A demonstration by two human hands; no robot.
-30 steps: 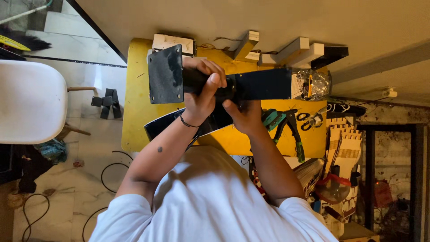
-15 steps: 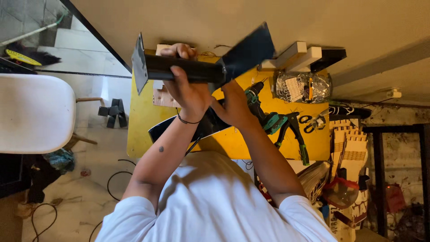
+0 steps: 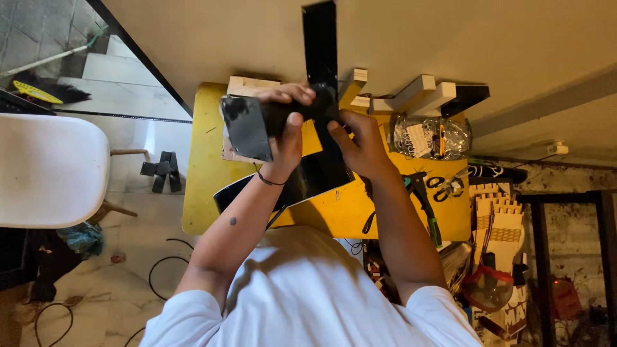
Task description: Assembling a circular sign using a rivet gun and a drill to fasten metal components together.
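Note:
I hold a black metal piece above the yellow table (image 3: 200, 193). It has a square black plate (image 3: 246, 127) at its left end and a long flat black strip (image 3: 320, 45) standing up towards the far wall. My left hand (image 3: 287, 138), with a thin wristband, is wrapped around the bar beside the square plate. My right hand (image 3: 360, 140) grips the same piece at the foot of the long strip. Under my hands a glossy black sheet (image 3: 318, 180) lies on the table.
Pale wooden blocks (image 3: 424, 91) and a clear plastic bag (image 3: 430, 136) lie at the table's far edge. Green-handled pliers (image 3: 425, 202) and scissors (image 3: 443, 183) lie at the right. A white chair (image 3: 51, 170) stands to the left. Cables trail on the floor (image 3: 160, 270).
The black piece has turned in my hands: its long strip swung from pointing right to pointing away towards the wall, while the square plate stayed at the left.

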